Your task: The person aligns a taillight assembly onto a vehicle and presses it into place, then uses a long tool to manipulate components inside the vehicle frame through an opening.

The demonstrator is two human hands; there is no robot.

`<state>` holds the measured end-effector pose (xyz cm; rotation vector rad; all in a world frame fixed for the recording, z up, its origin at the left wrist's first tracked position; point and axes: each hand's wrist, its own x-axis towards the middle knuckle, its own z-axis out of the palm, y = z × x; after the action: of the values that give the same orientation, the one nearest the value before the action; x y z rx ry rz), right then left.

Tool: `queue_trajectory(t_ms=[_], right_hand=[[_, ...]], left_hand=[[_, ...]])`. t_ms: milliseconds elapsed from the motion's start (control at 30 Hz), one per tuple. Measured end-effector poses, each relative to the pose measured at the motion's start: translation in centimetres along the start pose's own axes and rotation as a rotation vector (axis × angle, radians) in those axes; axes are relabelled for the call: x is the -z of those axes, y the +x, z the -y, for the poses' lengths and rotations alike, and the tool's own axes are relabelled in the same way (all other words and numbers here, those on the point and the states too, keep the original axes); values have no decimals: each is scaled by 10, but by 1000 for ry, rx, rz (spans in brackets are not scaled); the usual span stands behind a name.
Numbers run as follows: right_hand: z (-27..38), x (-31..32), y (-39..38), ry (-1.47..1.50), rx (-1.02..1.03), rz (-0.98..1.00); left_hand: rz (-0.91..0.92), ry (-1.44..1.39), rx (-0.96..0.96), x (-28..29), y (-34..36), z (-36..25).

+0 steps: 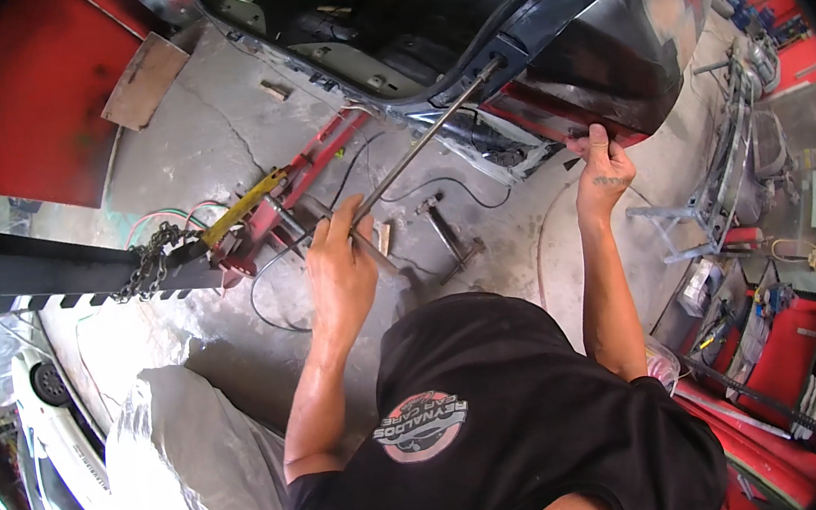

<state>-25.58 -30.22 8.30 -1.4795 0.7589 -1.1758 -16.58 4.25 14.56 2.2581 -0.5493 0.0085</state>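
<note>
My left hand (340,263) is closed around the near end of a long metal rod (425,142), where a crosswise handle seems to sit. The rod slants up and to the right, and its far end meets the dark car body (529,35) at the corner of the rear opening. My right hand (606,170) grips the lower edge of the black and red rear corner panel (601,97), thumb on the outside. Its other fingers are partly hidden. Torn, bare metal (496,144) shows below the opening, between the two hands.
A red and yellow pulling frame with a chain (155,262) stands at left beside a black notched post (46,261). A metal stand (444,236) and cables lie on the concrete floor. At right are a grey metal rack (715,210) and a red tool cart (792,352). Plastic sheeting (190,461) hangs lower left.
</note>
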Motion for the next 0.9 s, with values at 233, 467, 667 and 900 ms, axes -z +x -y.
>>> queue_trajectory(t_ms=[233,467,667,900], right_hand=[[7,-3,-2,-6,-23,7],[5,1,4,16,-14,42],[9,5,2,89,-89,87],[14,6,2,31,-93,111]], left_hand=[[262,-719,26,-7,-14,4],[-92,-225,-396,-31,-2,21],[-372,-654,-6,-40,-12,7],[-447,28,-135,-33,-21,25]])
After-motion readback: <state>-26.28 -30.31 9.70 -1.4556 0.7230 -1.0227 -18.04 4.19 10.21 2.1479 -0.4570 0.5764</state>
